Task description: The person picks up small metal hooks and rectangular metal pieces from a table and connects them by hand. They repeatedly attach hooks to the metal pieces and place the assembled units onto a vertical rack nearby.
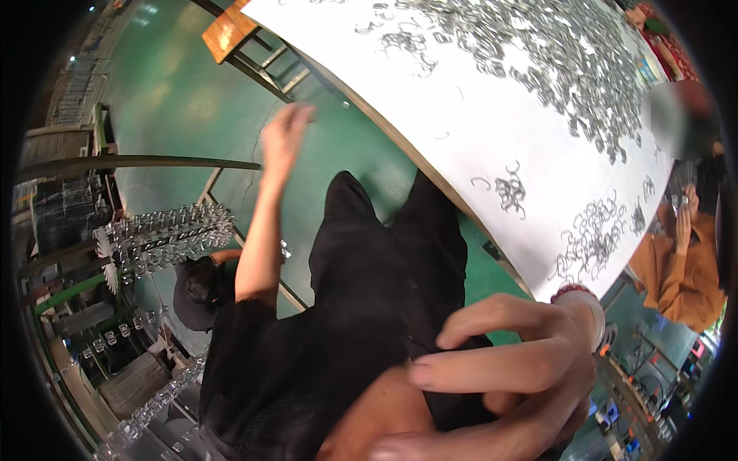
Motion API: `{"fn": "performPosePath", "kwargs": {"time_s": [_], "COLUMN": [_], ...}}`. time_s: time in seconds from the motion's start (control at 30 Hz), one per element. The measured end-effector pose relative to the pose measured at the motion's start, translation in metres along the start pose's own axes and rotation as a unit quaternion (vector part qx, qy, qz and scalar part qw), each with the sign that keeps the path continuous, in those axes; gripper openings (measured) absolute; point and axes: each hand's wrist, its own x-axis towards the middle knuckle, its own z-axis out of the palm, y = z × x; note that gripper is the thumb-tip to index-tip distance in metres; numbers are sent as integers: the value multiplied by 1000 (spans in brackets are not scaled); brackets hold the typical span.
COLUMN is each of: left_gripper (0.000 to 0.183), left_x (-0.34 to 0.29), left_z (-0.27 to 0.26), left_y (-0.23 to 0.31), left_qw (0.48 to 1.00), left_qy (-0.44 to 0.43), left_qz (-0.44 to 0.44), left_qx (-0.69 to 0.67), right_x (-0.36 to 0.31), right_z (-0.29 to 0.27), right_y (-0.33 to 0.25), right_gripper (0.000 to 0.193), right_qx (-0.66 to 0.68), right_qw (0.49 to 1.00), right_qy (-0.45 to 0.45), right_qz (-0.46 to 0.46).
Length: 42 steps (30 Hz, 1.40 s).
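Note:
My right hand (530, 369) is raised large and close in the lower right, its fingers apart with nothing seen between them. A red bead bracelet (573, 292) and a pale bangle circle its wrist. My left hand (284, 142) hangs over the green floor, left of the table edge, touching nothing; motion blurs its fingers. On the white tabletop (430, 131) lies a wide spread of small grey metal pieces (569, 69). Nearer to me is a loose heap of thin curved metal hooks (592, 238), and a smaller cluster of hooks (509, 190) sits to its left.
A wooden stool (229, 32) stands by the table's far left. Racks hung with shiny metal parts (169, 234) fill the left side, where a person in a dark cap (198, 296) works. Another person in orange-brown clothing (676, 276) sits across the table, hands raised.

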Motion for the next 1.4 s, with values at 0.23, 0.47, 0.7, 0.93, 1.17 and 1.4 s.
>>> {"fn": "performPosePath", "kwargs": {"time_s": [0.23,0.47,0.7,0.93,1.17,1.4], "left_gripper": [20,20,15,15,13,26], "left_x": [79,97,91,84,62,17], "left_z": [138,161,161,160,124,112], "left_y": [77,76,61,81,69,74], "left_qw": [954,928,927,888,957,976], "left_qy": [-63,-110,-123,-142,-76,-203], "left_qz": [207,211,224,297,243,64], "left_qx": [207,286,274,321,137,-51], "right_x": [-49,-236,-236,-258,-221,-164], "right_z": [-94,-250,-227,-239,-136,-26], "right_y": [-18,44,130,144,77,71], "right_gripper": [26,26,21,12,23,34], "right_qx": [-328,-560,-567,-629,-176,93], "right_qw": [790,607,615,605,716,727], "right_qy": [-105,-34,-66,-68,311,377], "right_qz": [507,563,544,483,600,567]}}
